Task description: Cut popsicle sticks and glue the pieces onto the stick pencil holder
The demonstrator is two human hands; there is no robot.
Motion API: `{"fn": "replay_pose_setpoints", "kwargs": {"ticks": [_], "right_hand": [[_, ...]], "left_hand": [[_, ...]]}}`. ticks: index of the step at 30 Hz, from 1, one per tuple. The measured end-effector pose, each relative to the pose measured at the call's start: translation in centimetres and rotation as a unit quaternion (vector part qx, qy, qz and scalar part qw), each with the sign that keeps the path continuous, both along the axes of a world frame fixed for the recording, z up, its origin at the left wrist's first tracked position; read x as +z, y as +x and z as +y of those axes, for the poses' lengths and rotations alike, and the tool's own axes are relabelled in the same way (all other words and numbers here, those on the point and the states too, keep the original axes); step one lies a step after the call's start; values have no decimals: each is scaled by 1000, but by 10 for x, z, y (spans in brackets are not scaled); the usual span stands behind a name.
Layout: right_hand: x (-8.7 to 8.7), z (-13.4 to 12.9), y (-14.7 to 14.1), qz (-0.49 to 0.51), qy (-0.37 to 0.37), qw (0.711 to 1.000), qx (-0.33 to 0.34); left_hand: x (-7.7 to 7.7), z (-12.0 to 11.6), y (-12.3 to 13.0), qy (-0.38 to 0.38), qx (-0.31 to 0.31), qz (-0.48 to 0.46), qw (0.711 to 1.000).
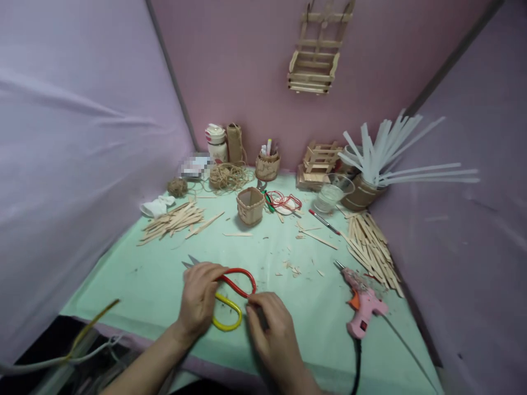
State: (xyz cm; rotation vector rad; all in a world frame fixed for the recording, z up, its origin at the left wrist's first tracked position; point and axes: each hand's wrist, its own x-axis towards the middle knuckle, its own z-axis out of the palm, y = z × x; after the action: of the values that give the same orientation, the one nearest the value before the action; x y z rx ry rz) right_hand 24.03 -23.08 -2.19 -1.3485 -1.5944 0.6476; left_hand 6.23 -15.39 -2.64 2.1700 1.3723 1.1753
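Surface: pale green; purplish walls beyond your left grip. Scissors: red and yellow loops, grey blades; grasped in left grip. Your right grip: touching red loop; whether clasping, cannot tell.

Back: plain dusty-pink wall
Sides: pale lavender hanging sheets
Corners: slim grey strips
Table: flat pale-green cover

- Scissors: 1 pair, 7 o'clock from the view's centre, middle section hidden.
- Blades: grey, 2 tips slightly parted, pointing to 10 o'clock.
- Handles: 2 loops, spread apart; red at 1 o'clock from yellow.
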Motion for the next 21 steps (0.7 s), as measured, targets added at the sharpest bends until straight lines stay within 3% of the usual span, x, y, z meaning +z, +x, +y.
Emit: {"fn": "replay_pose_setpoints", "kwargs": {"ticks": [4,10,16,21], "right_hand": [[0,15,-13,-26,20,997,74],[4,23,-20,-47,12,991,126],[15,27,-20,-153,-57,983,87],[27,37,-38,-316,-149,936,46]], "left_hand": [[-4,-3,-7,38,121,37,991],[-2,6,-3,-12,146,44,988],[-5,6,-6,-56,188,-104,975],[-7,5,-9,-76,168,-193,964]]}}
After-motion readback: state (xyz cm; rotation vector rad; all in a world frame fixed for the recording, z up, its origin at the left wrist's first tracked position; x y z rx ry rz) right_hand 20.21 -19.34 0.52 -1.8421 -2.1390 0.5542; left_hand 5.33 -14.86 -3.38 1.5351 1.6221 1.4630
